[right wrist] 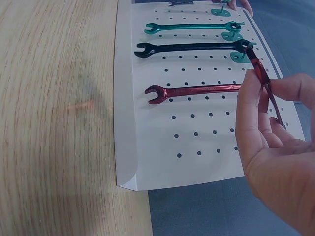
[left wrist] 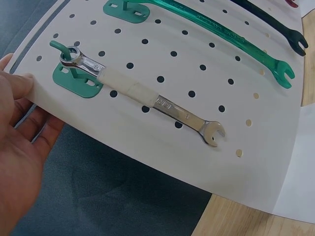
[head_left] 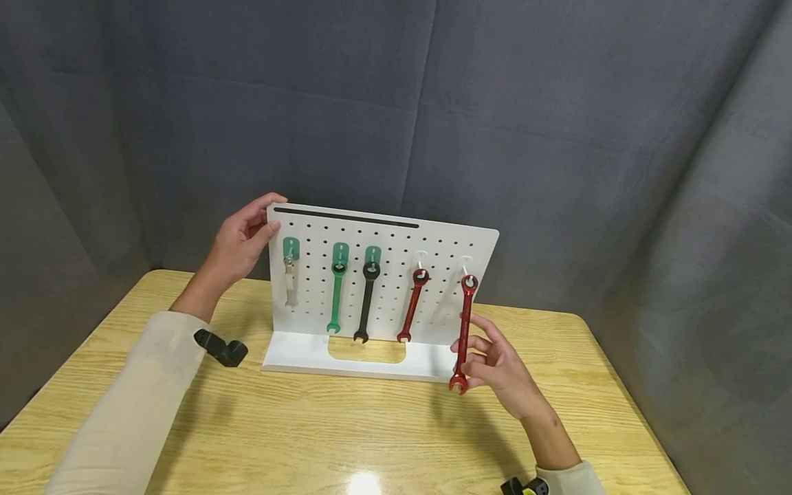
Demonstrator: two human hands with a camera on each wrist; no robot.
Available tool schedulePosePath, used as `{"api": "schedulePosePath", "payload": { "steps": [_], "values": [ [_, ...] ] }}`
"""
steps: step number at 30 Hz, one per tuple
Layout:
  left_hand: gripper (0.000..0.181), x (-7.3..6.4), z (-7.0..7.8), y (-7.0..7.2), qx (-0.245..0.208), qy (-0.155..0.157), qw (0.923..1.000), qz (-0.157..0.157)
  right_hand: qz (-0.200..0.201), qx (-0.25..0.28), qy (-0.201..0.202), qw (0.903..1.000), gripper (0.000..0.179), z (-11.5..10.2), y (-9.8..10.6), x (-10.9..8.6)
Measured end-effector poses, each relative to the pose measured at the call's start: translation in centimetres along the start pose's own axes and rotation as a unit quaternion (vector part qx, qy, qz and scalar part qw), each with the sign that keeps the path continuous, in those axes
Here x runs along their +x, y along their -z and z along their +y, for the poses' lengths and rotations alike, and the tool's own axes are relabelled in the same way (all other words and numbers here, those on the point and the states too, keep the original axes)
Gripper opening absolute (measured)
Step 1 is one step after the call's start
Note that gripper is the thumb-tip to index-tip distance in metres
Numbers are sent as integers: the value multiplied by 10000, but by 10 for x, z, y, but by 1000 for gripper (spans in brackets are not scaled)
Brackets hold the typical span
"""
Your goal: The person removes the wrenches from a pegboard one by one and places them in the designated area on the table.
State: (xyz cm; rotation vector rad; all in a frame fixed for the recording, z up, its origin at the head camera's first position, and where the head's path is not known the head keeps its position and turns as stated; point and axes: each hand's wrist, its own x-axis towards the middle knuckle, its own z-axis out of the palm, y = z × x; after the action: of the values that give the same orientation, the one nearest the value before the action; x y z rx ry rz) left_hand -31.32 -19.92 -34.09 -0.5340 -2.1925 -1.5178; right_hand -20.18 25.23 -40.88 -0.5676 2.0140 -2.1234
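Observation:
My left hand (head_left: 238, 242) grips the upper left corner of a white pegboard (head_left: 396, 311), thumb on the front. My right hand (head_left: 500, 371) pinches the lower part of a red combination wrench (head_left: 465, 330) at the board's right end. Its ring end is at a white hook (head_left: 467, 263); whether its weight hangs there I cannot tell. Another red wrench (head_left: 412, 306) hangs to its left on a white hook. Further left, on green hooks, are a black wrench (head_left: 366, 306), a green wrench (head_left: 336, 299) and a silver wrench (left wrist: 182, 114) with a pale wrap around its shank.
The pegboard's white base (head_left: 297, 354) stands on a wooden table (head_left: 278, 426) and has a cutout in its middle. A dark grey curtain (head_left: 383, 103) hangs behind and around the table. Small black cameras (head_left: 221, 348) are worn on both wrists.

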Motion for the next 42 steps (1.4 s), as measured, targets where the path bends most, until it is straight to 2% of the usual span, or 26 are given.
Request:
{"api": "schedulePosePath", "payload": {
  "steps": [17,30,42],
  "values": [
    [41,-3,2,2,-8,-157,9999,-58,35,170,-116,9998,74,-3,1,-2],
    [41,-1,1,1,-61,-175,9998,-40,-22,315,-77,9995,73,-11,0,-2],
    [41,-2,1,0,-31,-112,9999,-18,102,305,-82,9994,74,-14,-1,-2]
  ]
}}
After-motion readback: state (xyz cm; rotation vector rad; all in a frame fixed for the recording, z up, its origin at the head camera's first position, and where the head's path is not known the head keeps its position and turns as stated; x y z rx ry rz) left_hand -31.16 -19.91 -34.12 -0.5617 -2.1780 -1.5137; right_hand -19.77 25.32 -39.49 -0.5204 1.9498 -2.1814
